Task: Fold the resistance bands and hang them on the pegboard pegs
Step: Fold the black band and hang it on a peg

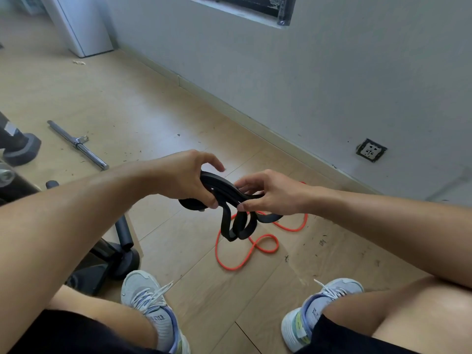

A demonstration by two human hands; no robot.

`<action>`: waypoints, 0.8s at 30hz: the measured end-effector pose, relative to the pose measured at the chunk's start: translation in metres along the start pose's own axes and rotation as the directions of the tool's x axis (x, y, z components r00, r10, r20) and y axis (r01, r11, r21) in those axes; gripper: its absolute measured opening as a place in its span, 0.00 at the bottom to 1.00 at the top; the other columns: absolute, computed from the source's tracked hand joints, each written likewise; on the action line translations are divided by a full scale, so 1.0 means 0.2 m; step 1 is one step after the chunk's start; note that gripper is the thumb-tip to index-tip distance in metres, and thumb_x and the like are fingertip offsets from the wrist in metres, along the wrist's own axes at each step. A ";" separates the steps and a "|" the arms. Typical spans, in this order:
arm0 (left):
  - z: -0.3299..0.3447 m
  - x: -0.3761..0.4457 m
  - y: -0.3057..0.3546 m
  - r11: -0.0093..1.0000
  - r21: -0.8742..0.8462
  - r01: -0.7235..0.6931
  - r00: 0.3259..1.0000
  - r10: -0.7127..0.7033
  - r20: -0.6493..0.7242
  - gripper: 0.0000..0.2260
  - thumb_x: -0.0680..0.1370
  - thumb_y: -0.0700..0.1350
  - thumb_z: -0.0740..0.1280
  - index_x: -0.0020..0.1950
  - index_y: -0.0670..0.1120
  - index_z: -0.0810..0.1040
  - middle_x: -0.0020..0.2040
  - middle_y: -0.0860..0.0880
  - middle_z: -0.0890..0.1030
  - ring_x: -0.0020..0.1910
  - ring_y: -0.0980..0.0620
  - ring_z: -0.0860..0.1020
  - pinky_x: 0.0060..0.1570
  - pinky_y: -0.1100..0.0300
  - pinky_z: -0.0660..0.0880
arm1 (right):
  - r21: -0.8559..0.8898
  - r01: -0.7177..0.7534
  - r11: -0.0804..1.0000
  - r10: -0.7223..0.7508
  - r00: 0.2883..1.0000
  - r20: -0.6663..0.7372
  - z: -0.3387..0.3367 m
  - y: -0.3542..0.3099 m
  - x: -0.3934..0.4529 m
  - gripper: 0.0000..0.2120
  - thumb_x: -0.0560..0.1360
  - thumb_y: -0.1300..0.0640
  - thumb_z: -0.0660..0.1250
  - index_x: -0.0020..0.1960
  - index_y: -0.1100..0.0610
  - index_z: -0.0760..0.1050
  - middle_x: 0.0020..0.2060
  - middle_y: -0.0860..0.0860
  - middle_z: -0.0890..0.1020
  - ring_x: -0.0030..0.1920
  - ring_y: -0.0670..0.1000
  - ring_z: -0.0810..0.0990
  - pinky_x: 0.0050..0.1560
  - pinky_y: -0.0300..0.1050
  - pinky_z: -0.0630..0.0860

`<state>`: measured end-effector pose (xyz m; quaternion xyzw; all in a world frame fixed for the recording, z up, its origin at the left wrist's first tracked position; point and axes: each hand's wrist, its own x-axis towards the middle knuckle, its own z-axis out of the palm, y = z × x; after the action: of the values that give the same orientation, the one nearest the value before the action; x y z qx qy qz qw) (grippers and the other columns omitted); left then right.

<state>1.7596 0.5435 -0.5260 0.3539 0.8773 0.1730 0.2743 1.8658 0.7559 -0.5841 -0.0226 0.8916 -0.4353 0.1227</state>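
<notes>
The scene is a room with a light wooden floor (158, 118) and a grey wall (332, 72) that runs from the top centre down to the right edge. A white cabinet (81, 26) stands on the floor at the top left, close to the wall.

At the left edge of the floor, dark exercise equipment (18, 146) rests on rubber feet. Just right of it, a chrome bar (76, 144) with a clip lies flat on the boards.

The left hand (186, 177) is held above the middle of the floor. Its fingers and thumb are curled round the black resistance band (224, 190) and grip one end of the gathered strands. The band spans the gap between both hands; several loops hang down below them, clear of the floor.

The right hand (270, 192) pinches the other end of the same band between thumb and curled fingers.

Below and behind the hanging loops, an orange resistance band (255, 254) lies loose in curls on the floor, apart from the black one.

A wall socket (370, 150) sits low on the wall at the right. Along the bottom edge of the floor, two light sneakers (150, 305) stand apart, one under each knee.
</notes>
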 end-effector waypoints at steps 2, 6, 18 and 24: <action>0.00 0.00 0.01 1.000 0.017 0.004 1.000 -0.004 -0.016 0.38 0.65 0.51 0.82 0.71 0.59 0.69 0.38 0.55 0.86 0.36 0.61 0.83 0.35 0.66 0.73 | -0.012 -0.003 1.000 0.003 0.999 -0.032 0.01 0.00 0.00 0.12 0.76 0.58 0.75 0.59 0.50 0.82 0.51 0.45 0.88 0.56 0.45 0.85 0.62 0.55 0.81; 0.01 0.00 0.02 0.998 0.060 -0.005 0.999 0.007 -0.039 0.46 0.65 0.52 0.82 0.78 0.58 0.62 0.40 0.56 0.82 0.41 0.60 0.80 0.38 0.64 0.72 | -0.018 -0.008 1.000 0.007 0.998 -0.067 0.01 0.00 0.00 0.10 0.74 0.60 0.73 0.53 0.50 0.80 0.47 0.46 0.88 0.52 0.48 0.86 0.61 0.59 0.80; 0.02 0.02 0.04 0.997 0.069 -0.039 0.999 0.041 -0.022 0.46 0.66 0.51 0.82 0.78 0.58 0.61 0.40 0.57 0.83 0.43 0.62 0.78 0.41 0.65 0.71 | -0.173 0.020 0.985 -0.026 0.999 -0.031 -0.07 -0.02 -0.02 0.09 0.74 0.62 0.72 0.52 0.52 0.81 0.39 0.48 0.83 0.42 0.50 0.82 0.44 0.44 0.79; 0.03 0.02 0.05 0.996 0.073 -0.055 0.998 0.056 -0.020 0.45 0.66 0.51 0.82 0.78 0.58 0.62 0.41 0.57 0.83 0.44 0.61 0.79 0.41 0.65 0.71 | -0.192 -0.029 0.981 0.033 0.999 0.018 -0.06 0.00 0.00 0.09 0.74 0.58 0.73 0.49 0.46 0.77 0.42 0.43 0.82 0.44 0.46 0.81 0.46 0.44 0.78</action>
<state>1.7666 0.5536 -0.5258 0.3860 0.8757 0.1523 0.2468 1.8628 0.7640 -0.5768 -0.0249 0.9284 -0.3450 0.1362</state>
